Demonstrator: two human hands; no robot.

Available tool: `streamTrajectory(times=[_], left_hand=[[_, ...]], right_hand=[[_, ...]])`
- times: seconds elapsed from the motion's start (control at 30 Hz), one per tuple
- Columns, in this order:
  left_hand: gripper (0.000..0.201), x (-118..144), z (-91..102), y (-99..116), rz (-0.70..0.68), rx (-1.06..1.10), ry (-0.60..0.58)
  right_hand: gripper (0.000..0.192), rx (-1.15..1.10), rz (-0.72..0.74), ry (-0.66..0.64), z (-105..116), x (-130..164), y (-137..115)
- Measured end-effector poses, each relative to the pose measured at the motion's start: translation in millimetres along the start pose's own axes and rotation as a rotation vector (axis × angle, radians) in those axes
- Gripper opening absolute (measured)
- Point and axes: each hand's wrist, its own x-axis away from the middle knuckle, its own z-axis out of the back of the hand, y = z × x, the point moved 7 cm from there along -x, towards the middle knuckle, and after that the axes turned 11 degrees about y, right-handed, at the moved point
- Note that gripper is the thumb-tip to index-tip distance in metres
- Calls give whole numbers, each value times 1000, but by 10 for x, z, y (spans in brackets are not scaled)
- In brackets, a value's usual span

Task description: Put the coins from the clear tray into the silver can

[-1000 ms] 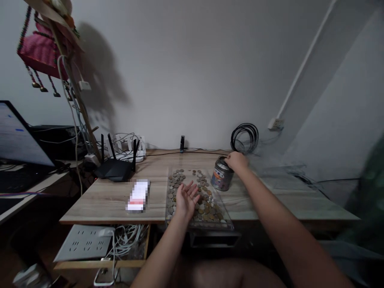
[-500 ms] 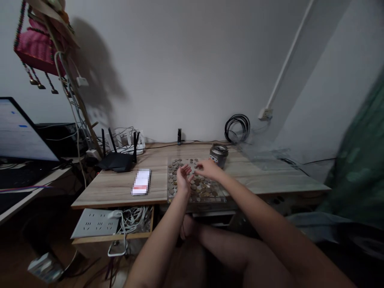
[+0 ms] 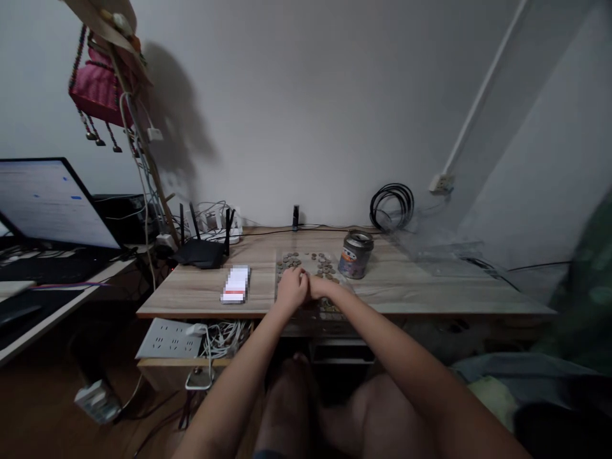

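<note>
Over a clear plastic tray at the desk's front edge, my two hands meet, side by side and touching. Many coins lie spread in the tray around them. My left hand has its fingers curled; whatever they may hold is hidden. Against it rests my right hand, its fingers tucked down out of sight. A dark round tin with a colourful picture stands upright just behind and right of the tray. A phone with a lit screen lies to the left.
A black router with raised antennas sits at the desk's left. Coiled black cable leans on the wall. Below the desk, an open drawer holds a power strip and white cables. A laptop stands on the left table.
My hands have come together lower over the coins; the left was open palm-up, with the right reaching beside it. The view has shifted left, and the tin shows more fully.
</note>
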Motion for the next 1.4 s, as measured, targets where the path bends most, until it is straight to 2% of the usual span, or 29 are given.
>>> streamTrajectory(times=[0.07,0.13,0.2,0.3,0.37,0.47,0.57,0.73,0.83,0.93,1.1,1.2,1.3,1.4], left_hand=[[7,19,8,-55,-7,-67,-12],[9,21,-3,-86,-54,-187,-74],[11,42,-57,-113,-107,-326,-223],[16,116,-140,-148,-170,-487,-469],[18,140,-151,-154,-181,-508,-527],[16,145,-143,-161,-182,-472,-497],[12,171,-154,-176,-236,-507,-470],[18,216,-161,-164,-311,-624,-452],[21,227,-158,-133,-333,-713,-454],[24,239,-174,-142,-330,-873,-510],[33,274,-193,-112,-365,-1024,-570],[35,293,-185,-78,-367,-1050,-551],[35,309,-189,-66,-364,-1074,-551],[31,321,-202,-84,-341,-1087,-589]], right_hand=[[34,-1,-57,-53,-38,91,45],[29,-1,-141,-127,-72,229,132],[27,0,-164,-198,-74,373,195],[28,24,-121,-226,25,546,255],[30,51,-133,-240,104,638,314],[33,62,-184,-287,168,736,383],[25,17,-224,-340,162,788,399],[17,29,-165,-349,139,786,386],[27,67,-168,-361,138,790,433],[42,90,-167,-365,160,809,474],[26,37,-179,-464,116,910,482],[25,93,-200,-403,159,915,499],[47,175,-153,-272,285,885,489],[69,205,-144,-293,328,896,507]])
